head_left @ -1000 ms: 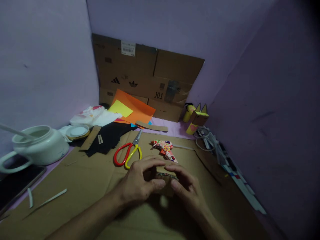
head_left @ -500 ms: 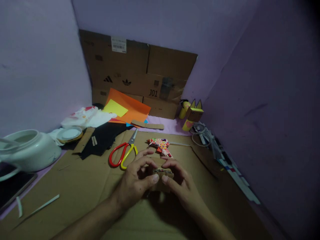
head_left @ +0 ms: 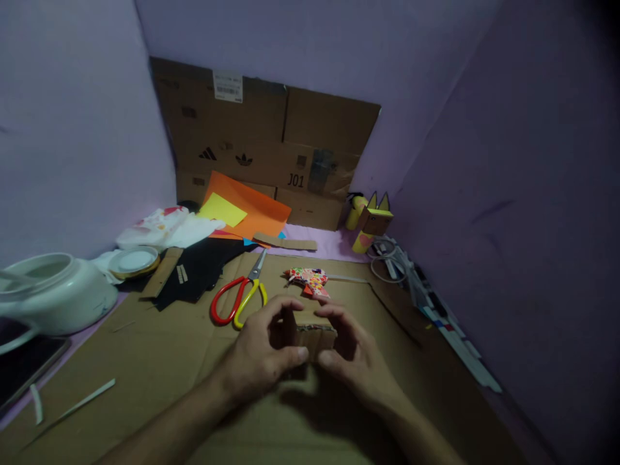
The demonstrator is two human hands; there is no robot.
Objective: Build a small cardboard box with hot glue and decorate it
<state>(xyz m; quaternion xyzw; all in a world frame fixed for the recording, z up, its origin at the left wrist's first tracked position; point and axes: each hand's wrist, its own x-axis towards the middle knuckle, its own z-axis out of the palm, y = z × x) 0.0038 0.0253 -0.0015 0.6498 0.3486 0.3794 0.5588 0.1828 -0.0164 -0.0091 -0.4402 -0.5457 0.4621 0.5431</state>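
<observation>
A small folded cardboard piece (head_left: pixel 314 329), box-like with a raw corrugated edge facing me, is held up between both hands. My left hand (head_left: pixel 264 342) grips its left side, thumb on the near face and fingers over the far top. On the right side my right hand (head_left: pixel 356 345) pinches it the same way. Just beyond the hands lies a flower-patterned glue gun (head_left: pixel 310 278) with a glue stick (head_left: pixel 346 279) out of its back. Scissors (head_left: pixel 247 290) with one red and one yellow handle rest to the left of it.
A cardboard sheet (head_left: pixel 159 387) covers the table. At left are a white pot (head_left: pixel 72 297), a dark phone-like slab (head_left: pixel 33 358) and black sheets (head_left: pixel 194 271). Orange paper (head_left: pixel 261 213) lies before a large upright cardboard panel (head_left: pixel 261 129). A yellow eared figure (head_left: pixel 375 223) stands back right.
The cardboard piece has tilted, so more of its top and near face shows. My fingers and thumbs have shifted slightly on it, and the right thumb sits lower.
</observation>
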